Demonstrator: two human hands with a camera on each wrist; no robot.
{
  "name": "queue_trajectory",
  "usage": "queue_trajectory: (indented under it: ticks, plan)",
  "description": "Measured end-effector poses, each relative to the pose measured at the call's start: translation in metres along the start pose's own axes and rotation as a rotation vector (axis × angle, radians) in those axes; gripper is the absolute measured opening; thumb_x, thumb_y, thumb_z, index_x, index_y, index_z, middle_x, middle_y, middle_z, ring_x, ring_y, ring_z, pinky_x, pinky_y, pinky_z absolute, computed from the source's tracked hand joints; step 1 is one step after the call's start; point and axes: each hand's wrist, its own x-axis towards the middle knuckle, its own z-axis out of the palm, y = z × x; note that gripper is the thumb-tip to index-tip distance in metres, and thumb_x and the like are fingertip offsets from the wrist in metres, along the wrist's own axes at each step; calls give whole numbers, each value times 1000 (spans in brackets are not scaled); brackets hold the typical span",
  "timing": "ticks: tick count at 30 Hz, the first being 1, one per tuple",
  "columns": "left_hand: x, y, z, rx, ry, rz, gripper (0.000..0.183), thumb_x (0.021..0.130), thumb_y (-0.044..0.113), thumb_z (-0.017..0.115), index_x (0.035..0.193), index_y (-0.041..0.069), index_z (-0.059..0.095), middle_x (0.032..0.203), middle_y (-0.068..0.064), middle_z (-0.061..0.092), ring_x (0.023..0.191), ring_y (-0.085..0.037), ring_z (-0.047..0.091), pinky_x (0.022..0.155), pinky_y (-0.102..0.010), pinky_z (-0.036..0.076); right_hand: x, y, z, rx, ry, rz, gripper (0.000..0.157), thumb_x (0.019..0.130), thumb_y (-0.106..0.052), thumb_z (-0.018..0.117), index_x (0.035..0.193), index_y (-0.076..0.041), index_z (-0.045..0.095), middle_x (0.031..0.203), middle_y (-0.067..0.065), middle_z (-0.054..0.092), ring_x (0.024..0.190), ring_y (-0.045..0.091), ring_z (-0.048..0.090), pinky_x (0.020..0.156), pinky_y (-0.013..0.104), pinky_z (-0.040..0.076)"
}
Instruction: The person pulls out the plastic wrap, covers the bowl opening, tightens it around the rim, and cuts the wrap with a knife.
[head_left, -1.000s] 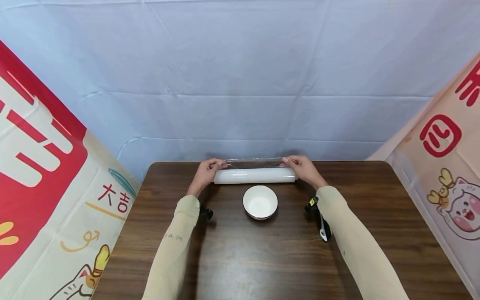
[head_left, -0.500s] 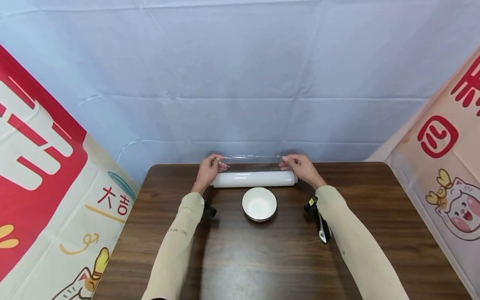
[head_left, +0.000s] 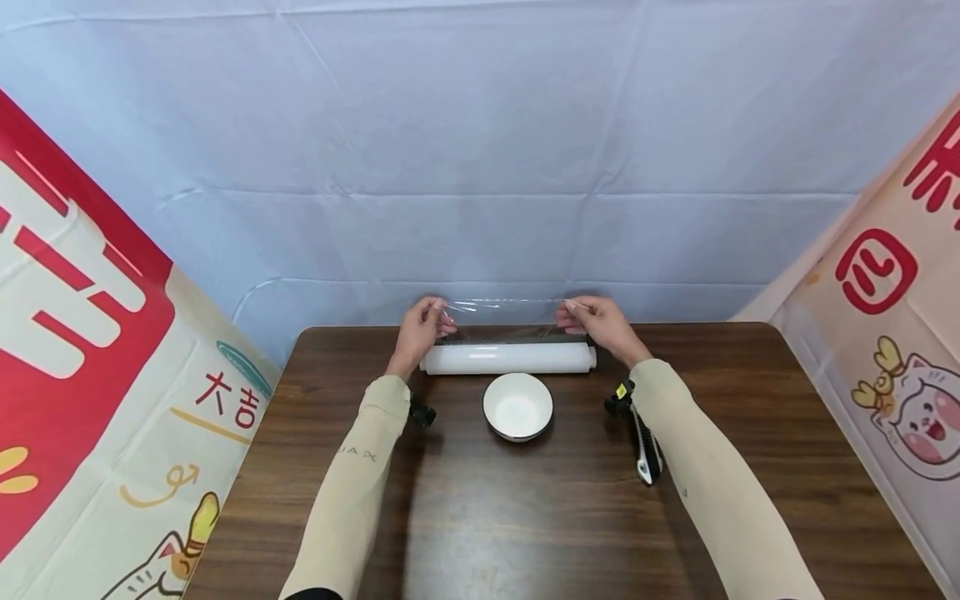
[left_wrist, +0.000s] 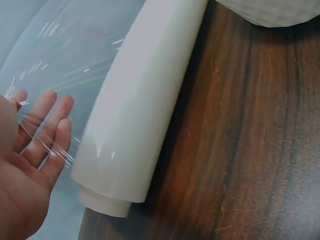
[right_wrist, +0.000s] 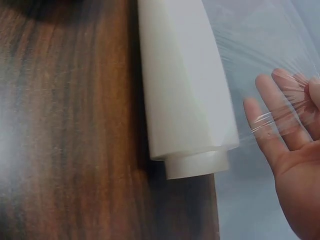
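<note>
Clear plastic film [head_left: 504, 315] rose, fingers [left_wrist: 46, 103] of left hand [head_left: 420, 329] and right hand [head_left: 606, 325] pinching it. Even tension should limit creases.

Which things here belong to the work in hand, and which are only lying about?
Part of the work:
plastic film, pinched by the left hand and right hand
roll under the film

Lying about:
bowl, untouched, perhaps needed later
black-and-white tool beside the right sleeve
</note>
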Motion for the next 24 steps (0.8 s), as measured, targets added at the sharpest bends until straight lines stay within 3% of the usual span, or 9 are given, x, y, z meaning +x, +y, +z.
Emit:
queue_trajectory:
  ticks: [6, 9, 18, 24]
  plan:
    - [5, 7, 1, -26, 8, 10, 36, 114, 33, 46, 127, 6, 65, 102, -19, 72, 97, -35, 78, 88, -40, 64, 3, -10, -4, -50, 8, 13, 47, 113, -33, 48, 141, 2, 62, 138, 29, 66, 124, 43, 68, 106, 52, 57]
    - [7, 10, 1, -37, 14, 10, 35, 114, 33, 45, 126, 6, 65, 103, -21, 72, 100, -39, 76, 93, -48, 63, 5, -12, -5, -66, 14, 12, 48, 113, -35, 48, 141, 0, 63, 137, 28, 67, 122, 41, 69, 102, 47, 60]
    - [12, 19, -3, -31, 13, -6, 34, 115, 33, 40, 126, 7, 61, 113, -23, 74, 105, -37, 77, 98, -54, 60, 15, -21, -7, -34, 43, -3, 42, 112, -32, 52, 136, -2, 67, 132, 23, 72, 115, 32, 74, 95, 39, 63]
    - [15, 27, -3, -63, 7, -10, 34, 115, 34, 42, 129, 10, 62, 109, -22, 73, 103, -40, 77, 103, -61, 56, 14, -24, -8, -8, 55, 2, 43, 111, -33, 53, 136, -1, 67, 131, 22, 72, 111, 26, 76, 98, 43, 62]
